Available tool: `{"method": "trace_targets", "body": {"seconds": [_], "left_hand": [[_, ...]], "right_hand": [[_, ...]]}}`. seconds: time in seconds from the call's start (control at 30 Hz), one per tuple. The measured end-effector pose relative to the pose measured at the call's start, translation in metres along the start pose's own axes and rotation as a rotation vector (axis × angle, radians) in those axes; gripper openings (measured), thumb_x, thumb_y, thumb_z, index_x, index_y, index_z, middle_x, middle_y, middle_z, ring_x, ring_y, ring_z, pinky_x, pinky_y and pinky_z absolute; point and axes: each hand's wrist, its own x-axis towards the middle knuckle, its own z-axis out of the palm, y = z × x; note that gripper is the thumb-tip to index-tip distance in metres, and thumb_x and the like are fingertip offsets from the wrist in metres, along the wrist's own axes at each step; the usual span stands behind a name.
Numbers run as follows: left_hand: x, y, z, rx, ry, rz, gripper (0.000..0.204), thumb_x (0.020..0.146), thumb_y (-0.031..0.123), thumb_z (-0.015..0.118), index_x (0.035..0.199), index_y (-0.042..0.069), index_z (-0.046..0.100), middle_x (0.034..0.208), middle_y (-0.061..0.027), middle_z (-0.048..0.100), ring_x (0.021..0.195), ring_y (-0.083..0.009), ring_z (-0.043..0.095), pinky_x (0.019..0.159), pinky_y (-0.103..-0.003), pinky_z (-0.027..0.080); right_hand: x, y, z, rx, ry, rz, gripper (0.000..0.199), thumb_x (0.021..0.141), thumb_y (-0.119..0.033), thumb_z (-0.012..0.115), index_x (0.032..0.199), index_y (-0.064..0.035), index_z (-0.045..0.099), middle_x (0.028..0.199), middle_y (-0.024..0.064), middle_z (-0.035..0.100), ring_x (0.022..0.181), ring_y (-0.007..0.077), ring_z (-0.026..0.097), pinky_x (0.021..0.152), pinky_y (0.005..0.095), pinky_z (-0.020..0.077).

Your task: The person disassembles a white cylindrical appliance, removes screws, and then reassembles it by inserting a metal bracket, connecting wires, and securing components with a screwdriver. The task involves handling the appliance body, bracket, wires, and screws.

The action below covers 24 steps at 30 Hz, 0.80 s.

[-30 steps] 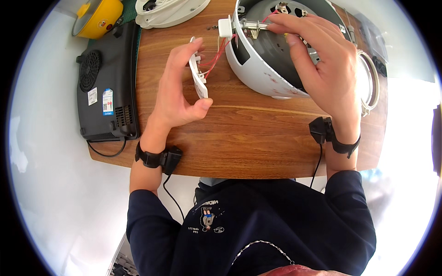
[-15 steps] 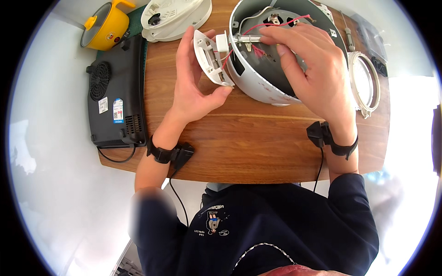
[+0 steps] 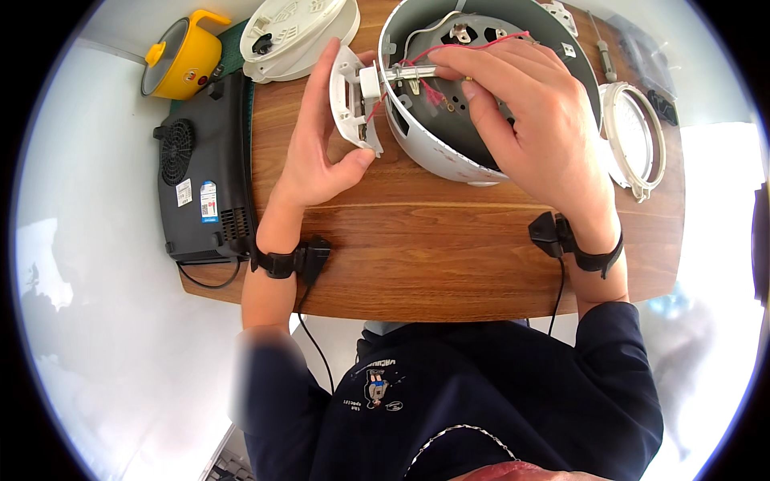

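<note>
My left hand (image 3: 311,172) grips a curved white plastic panel (image 3: 345,96) between spread thumb and fingers, its hollow inner side facing right. A white block (image 3: 370,83) at the panel joins a thin metal bar (image 3: 411,72) that reaches right over the rim of a round rice cooker housing (image 3: 437,151). Over the housing's open inside, my right hand (image 3: 533,120) pinches near the bar's far end, its fingertips partly hiding what they hold. Red wires (image 3: 485,46) and a white wire (image 3: 417,36) run inside the grey housing, with metal terminals on some ends.
A white lid part (image 3: 301,40) and a yellow pot (image 3: 180,60) stand far left, above an upturned black appliance (image 3: 204,172). Right of the housing lie a clear ring-rimmed cover (image 3: 634,140), a screwdriver (image 3: 605,60) and a clear plastic box (image 3: 643,52).
My left hand has shifted slightly left with the panel, which is turned a little. The housing and my right hand also appear a bit further left. Both grips persist.
</note>
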Motion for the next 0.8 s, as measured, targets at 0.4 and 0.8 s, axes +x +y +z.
{"method": "trace_targets", "body": {"seconds": [0.4,0.8], "left_hand": [[0.003,0.012,-0.02,-0.029,-0.097,-0.101,0.108,0.081,0.025,0.079,0.167,0.005,0.016,0.161,-0.0182,0.041,0.145,-0.0293,0.046,0.119,-0.044,0.039],[0.008,-0.008,0.003,0.223,0.218,-0.061,0.111,0.077,0.016,0.085,0.165,0.007,0.019,0.149,-0.0188,0.052,0.131,-0.0274,0.058,0.111,-0.044,0.045]], "right_hand": [[-0.002,-0.001,0.0,0.011,0.003,0.016,0.031,0.087,0.004,0.066,0.116,-0.0062,0.075,0.092,0.0088,0.075,0.088,0.0291,0.07,0.087,0.0396,0.0544],[-0.002,-0.001,0.001,0.032,0.016,0.026,0.03,0.088,0.003,0.066,0.114,-0.0061,0.075,0.092,0.0103,0.075,0.086,0.03,0.07,0.082,0.04,0.0552]]}}
